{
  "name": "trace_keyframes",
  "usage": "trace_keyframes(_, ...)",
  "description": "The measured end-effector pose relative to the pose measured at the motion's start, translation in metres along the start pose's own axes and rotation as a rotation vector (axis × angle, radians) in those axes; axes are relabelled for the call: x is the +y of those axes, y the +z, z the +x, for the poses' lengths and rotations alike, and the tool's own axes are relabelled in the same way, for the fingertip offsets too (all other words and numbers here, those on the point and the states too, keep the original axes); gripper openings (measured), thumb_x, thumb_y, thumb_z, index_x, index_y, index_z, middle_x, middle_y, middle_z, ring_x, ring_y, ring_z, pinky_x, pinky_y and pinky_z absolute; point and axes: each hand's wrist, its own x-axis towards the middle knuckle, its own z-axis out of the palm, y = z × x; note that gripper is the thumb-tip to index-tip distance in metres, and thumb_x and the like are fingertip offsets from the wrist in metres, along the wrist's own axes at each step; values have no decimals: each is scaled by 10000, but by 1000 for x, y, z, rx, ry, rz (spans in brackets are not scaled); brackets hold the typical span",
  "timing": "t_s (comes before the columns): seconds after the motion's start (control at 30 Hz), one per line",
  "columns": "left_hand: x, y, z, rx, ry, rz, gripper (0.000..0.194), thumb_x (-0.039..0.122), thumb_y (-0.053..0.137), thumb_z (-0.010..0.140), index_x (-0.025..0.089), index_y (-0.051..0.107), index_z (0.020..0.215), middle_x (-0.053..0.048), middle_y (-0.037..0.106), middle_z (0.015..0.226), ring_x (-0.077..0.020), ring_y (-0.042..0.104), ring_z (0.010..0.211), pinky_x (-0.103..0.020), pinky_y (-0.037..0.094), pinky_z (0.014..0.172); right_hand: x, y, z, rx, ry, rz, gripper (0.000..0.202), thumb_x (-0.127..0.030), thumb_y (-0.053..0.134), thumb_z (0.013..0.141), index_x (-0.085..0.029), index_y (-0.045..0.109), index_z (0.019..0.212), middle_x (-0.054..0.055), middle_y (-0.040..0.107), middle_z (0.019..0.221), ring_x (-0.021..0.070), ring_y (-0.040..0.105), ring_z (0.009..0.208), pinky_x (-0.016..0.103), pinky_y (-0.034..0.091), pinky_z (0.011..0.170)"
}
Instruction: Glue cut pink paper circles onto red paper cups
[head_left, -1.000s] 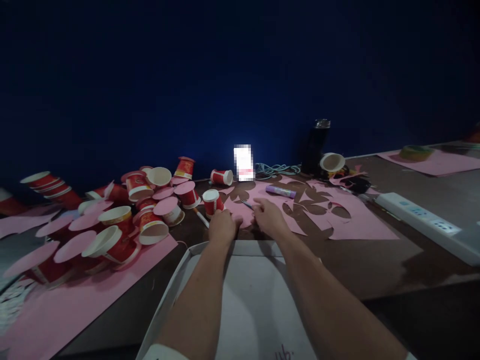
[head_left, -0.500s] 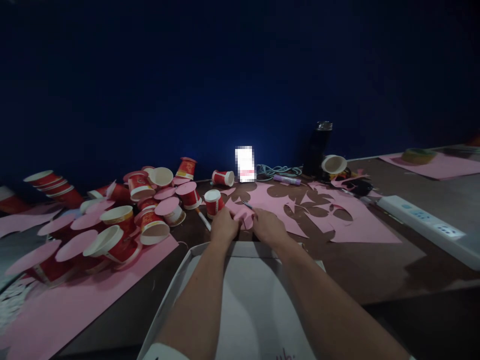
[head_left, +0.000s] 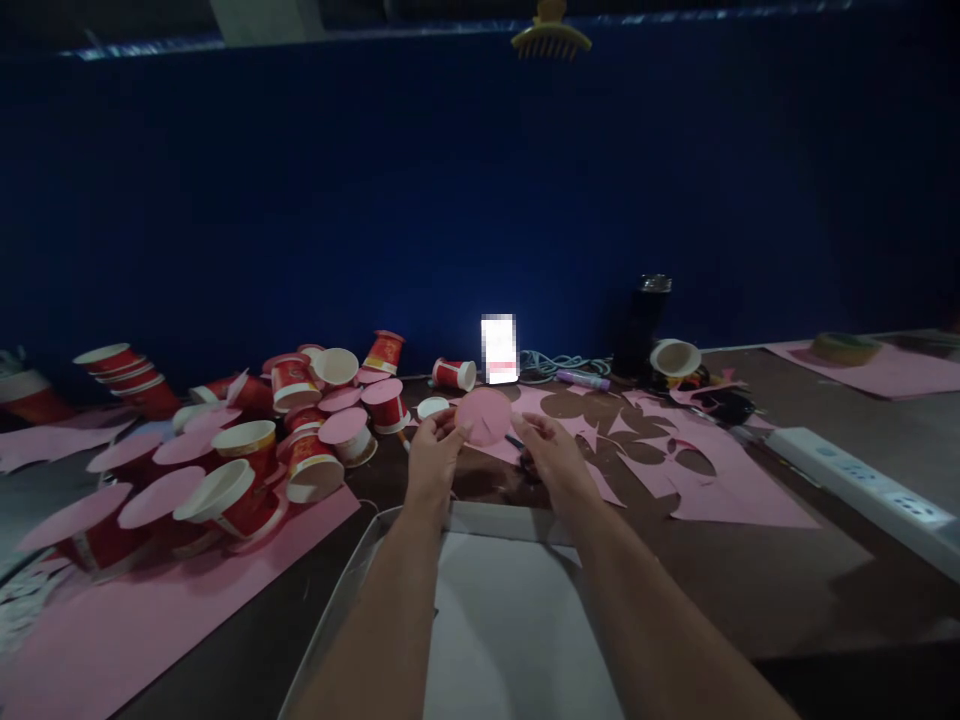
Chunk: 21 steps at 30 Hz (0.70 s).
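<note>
A round pink paper disc point(head_left: 482, 412) stands tilted up toward me, with a small slit near its middle. My left hand point(head_left: 435, 450) pinches its left edge between thumb and fingers. On the other side, my right hand point(head_left: 553, 455) is closed, its fingertips close to the disc's right edge. Dark scissors point(head_left: 529, 462) show under those fingers, with the blade tip pointing toward the disc; much of them is hidden by the hand. Behind my left hand stands a paper cup with a white top point(head_left: 433, 407). An open white box point(head_left: 510, 620) lies below my forearms.
Red paper cups point(head_left: 313, 470), several with pink discs on them, crowd the left. Cut pink sheets point(head_left: 739, 490) lie right of my hands, beside a white power strip point(head_left: 862, 475). A lit phone point(head_left: 499, 348), a marker point(head_left: 583, 380) and a dark bottle point(head_left: 641, 325) stand or lie behind.
The pink paper was folded or bent between both hands low over the table; now it is opened flat and raised toward me. My view has tilted up slightly.
</note>
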Motion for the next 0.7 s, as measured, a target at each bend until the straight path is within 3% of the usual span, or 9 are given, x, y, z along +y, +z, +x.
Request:
trace_keyframes(0.1,1,2,-2,-56,-17,-27,470,320,760,599,138,597,1000,-29,665,836,-90,582,670,-197,428,600,0,0,-2,-116,23,77,431,-531,699,658,-180,651,905,-43,550,602,72,409,459,193,283,404)
trace_keyframes(0.27,-1,4,-6,-141,-46,-77,455,346,766,613,146,625,996,-29,658,871,-80,568,681,-198,429,629,1,-1,-4,-137,48,153,348,-511,706,640,-190,592,710,-97,389,451,57,305,390,192,218,381)
trace_keyframes(0.37,-2,4,-8,-155,-121,-24,435,392,763,619,146,640,956,-3,631,770,-60,526,601,-186,403,577,1,-1,-5,-119,54,184,335,-489,721,635,-194,580,706,-101,381,448,54,303,390,188,218,384)
trace_keyframes(0.5,-3,3,-8,-173,-166,59,380,438,762,601,134,618,777,68,460,499,-39,379,432,-176,261,435,-1,1,-6,-132,43,188,335,-484,724,639,-189,582,710,-99,387,445,54,300,391,191,197,385)
trace_keyframes(0.7,-3,3,-7,-190,-140,101,362,455,746,606,144,593,712,72,433,471,-43,352,407,-187,213,421,1,2,-5,-128,6,140,353,-499,731,615,-185,599,708,-92,425,440,59,308,392,204,205,397)
